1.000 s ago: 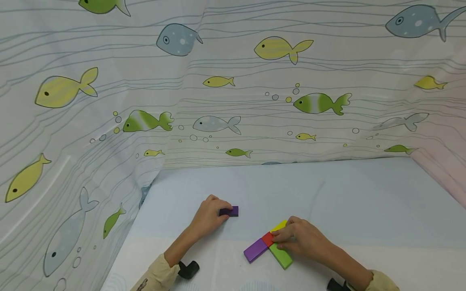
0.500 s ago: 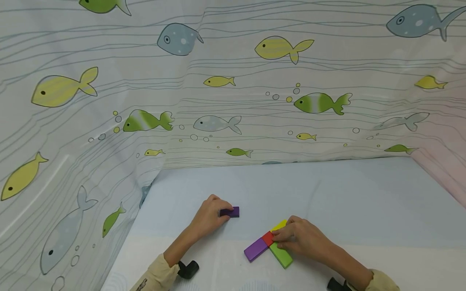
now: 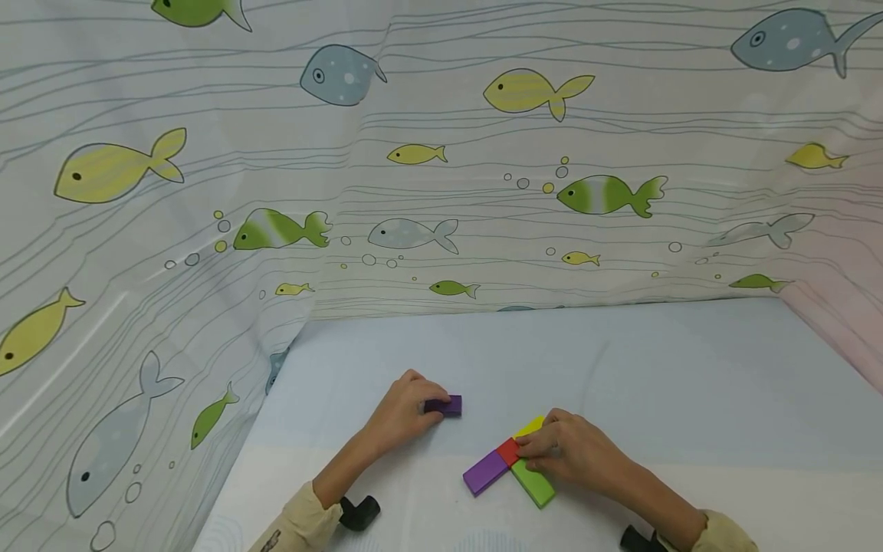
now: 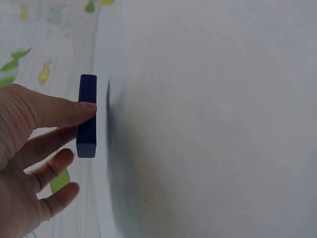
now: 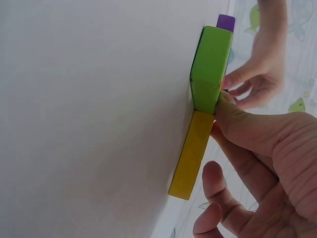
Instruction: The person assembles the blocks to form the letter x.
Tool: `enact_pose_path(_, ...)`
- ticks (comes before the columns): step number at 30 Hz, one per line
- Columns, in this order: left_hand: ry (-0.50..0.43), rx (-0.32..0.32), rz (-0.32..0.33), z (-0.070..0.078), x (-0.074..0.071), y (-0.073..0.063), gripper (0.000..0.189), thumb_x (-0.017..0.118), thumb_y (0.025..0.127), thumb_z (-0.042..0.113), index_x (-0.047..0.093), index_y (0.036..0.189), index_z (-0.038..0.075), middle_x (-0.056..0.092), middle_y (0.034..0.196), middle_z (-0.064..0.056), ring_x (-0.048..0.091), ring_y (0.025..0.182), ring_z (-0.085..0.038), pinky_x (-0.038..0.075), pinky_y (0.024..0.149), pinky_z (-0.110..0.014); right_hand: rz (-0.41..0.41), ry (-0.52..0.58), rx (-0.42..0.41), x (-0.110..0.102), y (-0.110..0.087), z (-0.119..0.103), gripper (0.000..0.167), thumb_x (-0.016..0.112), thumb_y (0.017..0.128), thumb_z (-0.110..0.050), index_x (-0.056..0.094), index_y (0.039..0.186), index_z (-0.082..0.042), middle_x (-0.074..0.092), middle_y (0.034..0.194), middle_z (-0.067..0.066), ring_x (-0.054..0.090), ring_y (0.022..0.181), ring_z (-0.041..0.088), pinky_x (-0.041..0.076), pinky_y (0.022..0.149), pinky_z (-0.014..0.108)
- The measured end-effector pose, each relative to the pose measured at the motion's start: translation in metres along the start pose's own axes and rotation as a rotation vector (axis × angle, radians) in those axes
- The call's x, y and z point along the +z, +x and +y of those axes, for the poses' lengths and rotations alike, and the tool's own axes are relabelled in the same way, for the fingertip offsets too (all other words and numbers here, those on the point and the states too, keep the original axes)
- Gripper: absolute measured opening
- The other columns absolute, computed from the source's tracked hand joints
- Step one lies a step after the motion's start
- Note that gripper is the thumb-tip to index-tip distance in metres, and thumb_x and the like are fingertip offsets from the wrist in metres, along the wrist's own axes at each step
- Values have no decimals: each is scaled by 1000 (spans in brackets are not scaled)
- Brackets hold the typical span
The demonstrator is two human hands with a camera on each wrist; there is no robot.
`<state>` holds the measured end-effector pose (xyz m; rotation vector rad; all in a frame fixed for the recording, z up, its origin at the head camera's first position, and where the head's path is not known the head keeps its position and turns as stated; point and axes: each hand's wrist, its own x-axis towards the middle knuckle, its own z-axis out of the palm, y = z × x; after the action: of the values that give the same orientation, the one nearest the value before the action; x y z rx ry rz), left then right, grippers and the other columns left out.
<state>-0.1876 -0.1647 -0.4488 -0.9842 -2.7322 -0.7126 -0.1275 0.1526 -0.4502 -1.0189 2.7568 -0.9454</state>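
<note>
In the head view my left hand pinches a dark purple block by its left end. The left wrist view has thumb and forefinger on this block, which looks dark blue there, with a shadow beside it on the table. To the right, my right hand holds the inner ends of a green block and a yellow block between thumb and forefinger. A small red block sits where they meet. From it a lighter purple block extends toward the lower left.
White and pale blue cloth covers the table. Behind and at the left hangs a fish-patterned curtain, with a pink cloth at the right. Black wrist-worn pieces show at the left wrist and right wrist.
My left hand has shifted slightly right and toward me, carrying the dark purple block. My right hand and the joined blocks stay in place.
</note>
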Motion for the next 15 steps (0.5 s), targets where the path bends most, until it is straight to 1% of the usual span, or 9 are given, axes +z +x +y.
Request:
enact_pose_path(9, -6, 76, -10, 5, 1, 2, 26, 83, 77, 5, 77, 101, 12, 73, 104, 5, 55, 99, -16, 45, 85, -37, -10, 13, 10, -1, 0, 0, 23, 82, 81, -22, 80, 104, -24, 72, 102, -17, 45, 81, 4, 42, 61, 20)
enact_pose_path(15, -17, 108, -36, 9, 3, 4, 25, 83, 77, 5, 77, 101, 12, 73, 104, 4, 55, 98, -16, 45, 85, -36, -6, 17, 7, -1, 0, 0, 22, 81, 81, -22, 80, 103, -23, 72, 100, -18, 45, 81, 3, 42, 61, 21)
